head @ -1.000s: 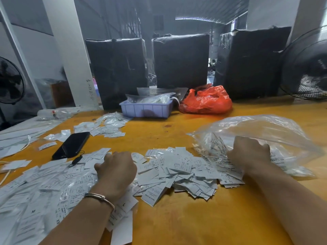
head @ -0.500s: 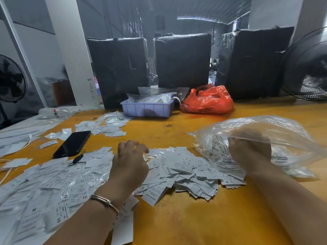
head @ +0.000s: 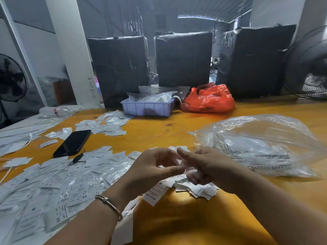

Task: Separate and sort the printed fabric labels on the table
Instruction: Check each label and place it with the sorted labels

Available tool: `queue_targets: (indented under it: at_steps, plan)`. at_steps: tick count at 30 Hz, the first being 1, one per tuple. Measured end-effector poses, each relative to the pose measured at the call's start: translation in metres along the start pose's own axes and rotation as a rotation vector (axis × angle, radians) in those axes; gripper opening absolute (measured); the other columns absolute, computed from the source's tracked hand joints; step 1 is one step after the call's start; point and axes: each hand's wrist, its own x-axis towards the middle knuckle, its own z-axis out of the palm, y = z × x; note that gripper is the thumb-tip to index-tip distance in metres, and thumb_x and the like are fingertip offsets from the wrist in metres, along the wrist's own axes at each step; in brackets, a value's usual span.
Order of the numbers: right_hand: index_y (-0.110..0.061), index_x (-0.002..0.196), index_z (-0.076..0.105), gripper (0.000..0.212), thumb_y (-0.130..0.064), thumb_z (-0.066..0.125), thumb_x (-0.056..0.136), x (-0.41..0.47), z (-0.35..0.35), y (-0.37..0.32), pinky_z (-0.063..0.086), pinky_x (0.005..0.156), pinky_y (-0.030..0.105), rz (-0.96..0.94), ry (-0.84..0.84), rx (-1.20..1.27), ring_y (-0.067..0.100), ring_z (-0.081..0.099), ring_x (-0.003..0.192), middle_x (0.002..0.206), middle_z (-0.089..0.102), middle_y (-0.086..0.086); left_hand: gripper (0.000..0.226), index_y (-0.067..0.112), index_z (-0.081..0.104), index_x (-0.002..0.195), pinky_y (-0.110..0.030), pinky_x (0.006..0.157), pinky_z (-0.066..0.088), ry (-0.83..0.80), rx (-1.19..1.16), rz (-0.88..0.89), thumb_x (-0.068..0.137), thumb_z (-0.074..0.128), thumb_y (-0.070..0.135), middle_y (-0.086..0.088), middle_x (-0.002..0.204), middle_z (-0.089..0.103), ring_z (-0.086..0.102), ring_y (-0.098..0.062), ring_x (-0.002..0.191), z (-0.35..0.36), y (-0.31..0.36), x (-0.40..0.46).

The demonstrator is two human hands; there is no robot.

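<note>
Both hands, left hand (head: pixel 152 167) and right hand (head: pixel 208 167), pinch one blurred label (head: pixel 178 160) together above the labels (head: pixel 58 188). Bare bench (head: pixel 159 129) lies beyond; a bag (head: pixel 261 145) crowds the right.

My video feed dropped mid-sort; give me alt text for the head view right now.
Both hands meet above the middle pile of white labels, the left hand and right hand pinching a blurred small clear packet between them. More labels cover the yellow table at left beside a black phone; a clear plastic bag lies right.

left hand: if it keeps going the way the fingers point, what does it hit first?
The left hand points right; it would likely meet the right hand first, fingertips nearly touching already. Whether a label sits between them is too blurred to tell.
</note>
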Motion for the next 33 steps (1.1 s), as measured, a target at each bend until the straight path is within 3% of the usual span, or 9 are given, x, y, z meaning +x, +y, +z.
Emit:
queue_targets:
  at_steps: [3, 5, 8, 13, 17, 20, 26, 31, 33]
  plan:
    - [-0.005, 0.083, 0.065, 0.047, -0.051, 0.068, 0.073, 0.001, -0.006, 0.001, 0.037, 0.038, 0.017, 0.044, -0.092, 0.100, 0.014, 0.051, 0.043, 0.059, 0.063, 0.013, 0.010, 0.001, 0.071, 0.091, -0.020, 0.066, 0.051, 0.051, -0.122, 0.010, 0.082, 0.073, 0.006, -0.007, 0.078, 0.073, 0.065, -0.014, 0.071, -0.002, 0.000, -0.001]
    - [-0.009, 0.088, 0.068, 0.033, -0.038, 0.075, 0.074, 0.000, -0.010, 0.001, 0.042, 0.043, 0.018, 0.013, -0.165, 0.066, 0.016, 0.056, 0.051, 0.074, 0.067, 0.019, 0.004, 0.000, 0.070, 0.086, -0.017, 0.062, 0.049, 0.095, -0.143, -0.003, 0.082, 0.071, 0.001, -0.006, 0.074, 0.070, 0.062, -0.011, 0.067, -0.004, 0.000, -0.001]
    - [-0.005, 0.091, 0.068, 0.022, -0.013, 0.078, 0.074, 0.001, -0.015, 0.002, 0.046, 0.048, 0.020, -0.038, -0.115, 0.033, 0.022, 0.065, 0.061, 0.085, 0.071, 0.023, 0.002, 0.002, 0.068, 0.082, -0.018, 0.061, 0.047, 0.131, -0.128, -0.061, 0.084, 0.069, 0.002, -0.004, 0.071, 0.067, 0.061, -0.010, 0.066, -0.005, -0.002, 0.000]
    - [-0.004, 0.084, 0.071, 0.015, -0.019, 0.068, 0.082, 0.004, -0.013, 0.004, 0.046, 0.048, 0.021, -0.152, 0.023, 0.012, 0.020, 0.066, 0.059, 0.077, 0.072, 0.016, 0.012, 0.007, 0.066, 0.074, -0.020, 0.060, 0.045, 0.070, -0.139, -0.121, 0.073, 0.064, 0.019, -0.006, 0.068, 0.067, 0.061, -0.012, 0.065, -0.007, -0.001, -0.001]
    - [0.000, 0.083, 0.068, 0.015, -0.011, 0.061, 0.090, 0.004, -0.007, 0.005, 0.045, 0.048, 0.022, -0.236, 0.062, -0.117, 0.019, 0.062, 0.054, 0.069, 0.071, 0.016, 0.011, 0.006, 0.072, 0.081, -0.015, 0.059, 0.046, 0.094, -0.082, -0.080, 0.084, 0.074, 0.017, -0.003, 0.071, 0.070, 0.063, -0.009, 0.066, -0.006, -0.002, -0.001]
    - [0.001, 0.081, 0.067, 0.015, -0.012, 0.064, 0.088, 0.003, -0.005, 0.004, 0.044, 0.047, 0.022, -0.261, 0.080, -0.125, 0.019, 0.062, 0.052, 0.066, 0.070, 0.016, 0.006, 0.007, 0.074, 0.080, -0.013, 0.058, 0.046, 0.126, -0.095, -0.041, 0.081, 0.075, 0.013, -0.004, 0.068, 0.071, 0.063, -0.009, 0.064, -0.007, -0.002, 0.000]
    - [0.005, 0.084, 0.066, 0.018, -0.011, 0.073, 0.077, 0.002, -0.006, 0.003, 0.046, 0.052, 0.026, -0.288, 0.116, -0.082, 0.022, 0.062, 0.058, 0.071, 0.071, 0.017, 0.022, 0.009, 0.068, 0.068, -0.021, 0.060, 0.050, 0.152, -0.143, -0.059, 0.064, 0.080, 0.027, -0.006, 0.065, 0.066, 0.059, -0.012, 0.061, -0.006, -0.002, -0.001]
    - [-0.001, 0.097, 0.066, 0.029, 0.001, 0.077, 0.070, 0.003, -0.009, 0.004, 0.050, 0.060, 0.025, -0.269, 0.143, -0.015, 0.022, 0.066, 0.067, 0.079, 0.073, 0.015, 0.030, 0.002, 0.068, 0.073, -0.017, 0.059, 0.049, 0.183, -0.141, -0.061, 0.069, 0.075, 0.030, -0.004, 0.066, 0.069, 0.060, -0.009, 0.061, -0.007, -0.001, -0.001]
    - [-0.002, 0.097, 0.067, 0.030, 0.003, 0.078, 0.070, 0.003, -0.011, 0.004, 0.051, 0.059, 0.022, -0.278, 0.173, 0.005, 0.020, 0.066, 0.066, 0.078, 0.073, 0.014, 0.021, 0.002, 0.071, 0.077, -0.015, 0.058, 0.048, 0.165, -0.141, -0.052, 0.075, 0.074, 0.023, -0.004, 0.069, 0.071, 0.062, -0.008, 0.062, -0.007, -0.001, -0.001]
